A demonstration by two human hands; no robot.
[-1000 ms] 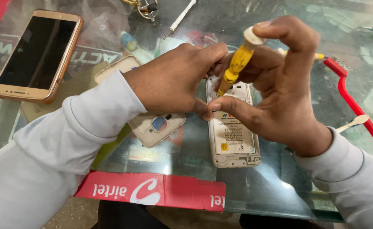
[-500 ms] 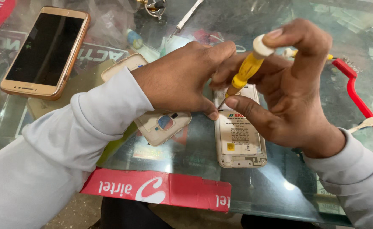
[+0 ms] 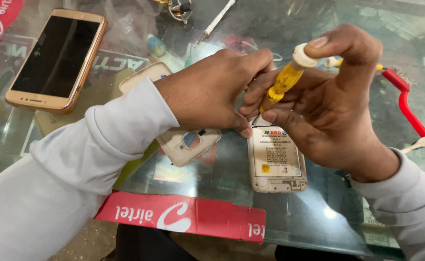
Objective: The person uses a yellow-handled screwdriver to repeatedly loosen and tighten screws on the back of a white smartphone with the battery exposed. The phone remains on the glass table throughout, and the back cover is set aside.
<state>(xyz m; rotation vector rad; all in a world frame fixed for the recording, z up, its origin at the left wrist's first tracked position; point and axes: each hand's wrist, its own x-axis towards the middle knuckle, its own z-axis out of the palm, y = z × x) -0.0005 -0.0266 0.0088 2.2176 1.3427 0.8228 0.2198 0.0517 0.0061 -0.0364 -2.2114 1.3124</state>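
Note:
A pale phone with its back cover off [image 3: 276,162] lies on the glass table [image 3: 222,183], its battery showing. My right hand [image 3: 328,111] grips a small screwdriver with a yellow handle and white cap [image 3: 286,79], forefinger on the cap, tip pointing down at the phone's top end. My left hand [image 3: 212,92] presses down on that top end, fingers beside the screwdriver shaft. The phone's upper part is hidden by both hands. A gold back cover [image 3: 188,142] lies just left of the phone, partly under my left wrist.
A gold smartphone with a dark screen [image 3: 57,58] lies face up at the far left. A red-handled brush [image 3: 413,116] runs along the right. A white-handled screwdriver [image 3: 215,21] and keys [image 3: 178,7] lie at the back. A red printed strip [image 3: 183,217] edges the table's near side.
The view has drifted slightly, so everything sits a little further right. Both hands keep their grip at the phone's top end; the screwdriver stays tilted the same way.

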